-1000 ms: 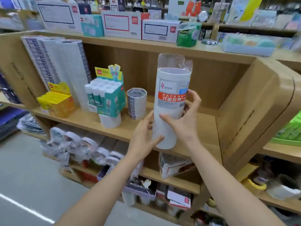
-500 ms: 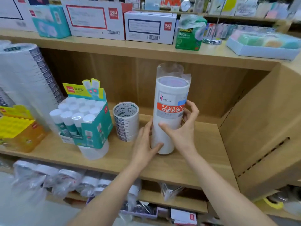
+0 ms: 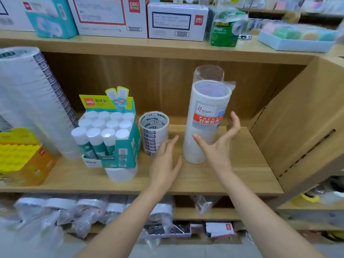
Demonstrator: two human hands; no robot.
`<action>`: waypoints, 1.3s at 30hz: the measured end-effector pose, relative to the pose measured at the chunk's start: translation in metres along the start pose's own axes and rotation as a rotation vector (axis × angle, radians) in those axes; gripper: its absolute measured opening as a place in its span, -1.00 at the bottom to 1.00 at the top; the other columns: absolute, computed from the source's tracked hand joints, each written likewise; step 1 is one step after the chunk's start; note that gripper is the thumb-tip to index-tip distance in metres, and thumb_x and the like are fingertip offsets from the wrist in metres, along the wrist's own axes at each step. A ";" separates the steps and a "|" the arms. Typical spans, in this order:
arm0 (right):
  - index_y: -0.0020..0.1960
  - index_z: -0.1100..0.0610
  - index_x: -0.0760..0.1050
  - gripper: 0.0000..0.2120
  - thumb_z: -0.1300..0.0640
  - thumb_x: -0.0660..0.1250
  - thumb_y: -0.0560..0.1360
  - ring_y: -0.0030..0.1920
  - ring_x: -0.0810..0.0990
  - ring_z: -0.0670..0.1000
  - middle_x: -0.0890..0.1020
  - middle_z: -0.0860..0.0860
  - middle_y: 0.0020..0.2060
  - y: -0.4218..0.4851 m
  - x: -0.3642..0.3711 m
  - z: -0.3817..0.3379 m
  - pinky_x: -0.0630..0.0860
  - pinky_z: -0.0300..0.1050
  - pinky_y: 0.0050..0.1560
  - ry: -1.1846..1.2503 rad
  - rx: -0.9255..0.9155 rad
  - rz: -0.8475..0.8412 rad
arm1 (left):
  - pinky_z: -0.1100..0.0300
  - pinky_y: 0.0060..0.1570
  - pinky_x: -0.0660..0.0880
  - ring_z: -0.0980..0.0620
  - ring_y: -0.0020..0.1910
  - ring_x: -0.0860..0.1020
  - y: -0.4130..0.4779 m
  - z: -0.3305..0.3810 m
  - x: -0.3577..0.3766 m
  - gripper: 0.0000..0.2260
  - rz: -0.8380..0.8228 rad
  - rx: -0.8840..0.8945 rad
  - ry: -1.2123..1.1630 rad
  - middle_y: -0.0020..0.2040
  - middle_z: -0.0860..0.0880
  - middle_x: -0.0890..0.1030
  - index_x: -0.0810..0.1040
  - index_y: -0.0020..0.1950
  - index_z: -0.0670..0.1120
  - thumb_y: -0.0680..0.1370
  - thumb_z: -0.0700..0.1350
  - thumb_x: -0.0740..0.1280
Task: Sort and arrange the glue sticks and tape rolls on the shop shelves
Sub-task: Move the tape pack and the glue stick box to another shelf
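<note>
Flanking the tape stack [image 3: 208, 101] behind the shelf edge [image 3: 242, 189], left hand [image 3: 164, 168] and right hand [image 3: 217, 151] spread empty fingers [image 3: 235, 121].

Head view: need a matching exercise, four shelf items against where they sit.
Items:
1. tall wrapped tape stack
2. short tape stack
3. glue stick box
4. green Scotch pack

Places:
A. on the top shelf, right of the white cartons
B. tilted, propped on a white roll
C. upright, rightmost item on the middle shelf
D. between the glue stick box and the tall wrapped tape stack

Pairs: 1-C, 2-D, 3-B, 4-A
</note>
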State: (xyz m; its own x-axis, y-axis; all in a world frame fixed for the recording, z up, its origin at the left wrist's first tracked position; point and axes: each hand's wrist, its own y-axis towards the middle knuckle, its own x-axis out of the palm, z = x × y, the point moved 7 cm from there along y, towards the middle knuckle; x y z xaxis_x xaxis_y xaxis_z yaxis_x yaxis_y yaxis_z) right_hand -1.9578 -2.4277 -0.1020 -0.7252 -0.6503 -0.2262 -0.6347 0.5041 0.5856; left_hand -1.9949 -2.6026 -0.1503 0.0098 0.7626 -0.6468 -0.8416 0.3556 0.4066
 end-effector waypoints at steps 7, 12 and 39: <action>0.31 0.21 0.25 -0.40 0.12 0.49 0.41 0.18 0.43 0.12 0.40 0.14 0.21 -0.053 0.037 -0.072 0.43 0.08 0.17 0.055 -0.211 0.079 | 0.06 0.10 0.32 -0.07 0.08 0.40 -0.061 0.001 -0.086 -0.70 0.385 0.296 0.195 0.09 -0.06 0.41 0.44 0.19 -0.04 0.46 -0.15 0.29; 0.44 0.00 0.16 -0.28 -0.07 0.45 0.42 0.34 0.42 -0.01 0.35 0.02 0.38 -0.084 0.116 -0.089 0.44 -0.03 0.31 0.236 0.030 -0.365 | -0.02 0.26 0.24 -0.11 0.24 0.32 -0.076 -0.061 -0.158 -0.62 0.654 0.019 0.049 0.22 -0.13 0.34 0.30 0.26 -0.11 0.48 -0.03 0.24; 0.52 0.03 0.25 -0.18 0.18 0.57 0.37 0.34 0.44 -0.18 0.47 -0.09 0.38 -0.104 0.081 -0.106 0.48 -0.21 0.27 0.230 0.141 -0.389 | -0.13 0.13 0.55 0.05 0.24 0.54 -0.086 -0.045 -0.161 -0.54 0.309 -0.124 -0.449 0.26 0.09 0.57 0.41 0.44 0.02 0.55 -0.01 0.38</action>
State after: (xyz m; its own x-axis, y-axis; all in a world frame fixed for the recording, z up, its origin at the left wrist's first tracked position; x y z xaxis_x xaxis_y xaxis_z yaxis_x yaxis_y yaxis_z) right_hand -1.9218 -2.5931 -0.0989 -0.3588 -0.9071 -0.2199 -0.8890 0.2603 0.3767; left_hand -1.9483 -2.7806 -0.1099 -0.0409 0.9862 -0.1602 -0.8988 0.0337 0.4370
